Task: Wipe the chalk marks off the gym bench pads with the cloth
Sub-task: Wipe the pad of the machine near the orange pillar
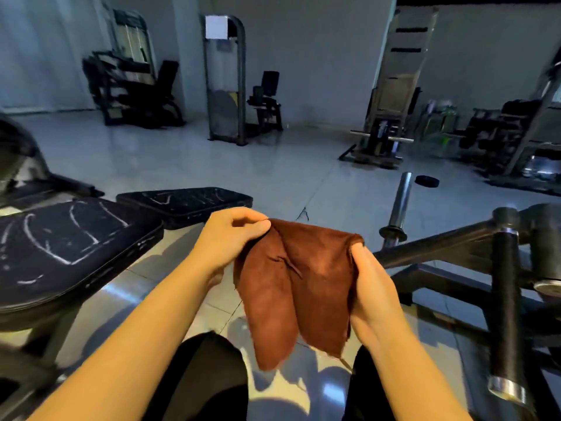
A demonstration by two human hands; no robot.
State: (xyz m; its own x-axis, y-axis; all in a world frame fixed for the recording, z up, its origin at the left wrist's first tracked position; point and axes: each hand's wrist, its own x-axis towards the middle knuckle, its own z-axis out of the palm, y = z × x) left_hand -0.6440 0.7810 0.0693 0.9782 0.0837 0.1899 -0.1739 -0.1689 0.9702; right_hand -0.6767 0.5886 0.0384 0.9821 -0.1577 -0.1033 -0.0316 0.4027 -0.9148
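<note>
Pinching brown cloth (299, 281) top corners: left hand (233, 238) curled on one; right hand (368, 287) gripping other.

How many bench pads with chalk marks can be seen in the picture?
2. The near pad is at the left, beside the left hand. The far pad lies just beyond it, toward the middle. Others may be hidden outside the view.
</note>
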